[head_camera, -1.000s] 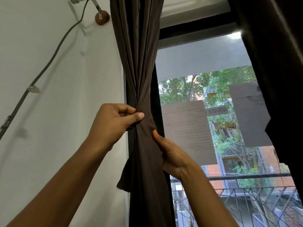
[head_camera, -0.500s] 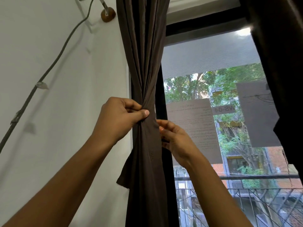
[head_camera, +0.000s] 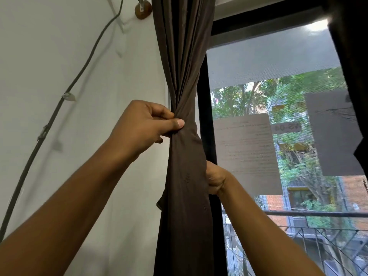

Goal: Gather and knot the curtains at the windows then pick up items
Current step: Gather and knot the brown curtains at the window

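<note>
A dark brown curtain (head_camera: 185,176) hangs in a gathered bunch at the left edge of the window (head_camera: 268,62), just where the black frame (head_camera: 205,108) meets the white wall (head_camera: 59,66). Its folds fan out above and draw into a tight waist about halfway up.

The left hand (head_camera: 143,126) is clamped on that waist from the wall side: the thumb lies flat across the front of the cloth, and the curled fingers are tucked against the bunch behind it. Lower down and to the right, the right hand (head_camera: 216,180) grips the curtain's window-side edge. Its fingers are closed round the cloth, though most of them are hidden behind the fabric, so only the knuckles and the wrist show. Below the two hands the curtain drops in one thick column to the bottom of the view, with a small loose flap sticking out on its left side.

A second dark curtain (head_camera: 350,66) hangs down the far right side of the window. A dark cable (head_camera: 65,96) runs slantwise along the wall on the left, clipped in places, up towards a round wooden knob (head_camera: 143,10) near the top. Sheets of paper (head_camera: 247,150) are stuck to the glass, and trees and a brick building lie beyond a railing (head_camera: 314,214).
</note>
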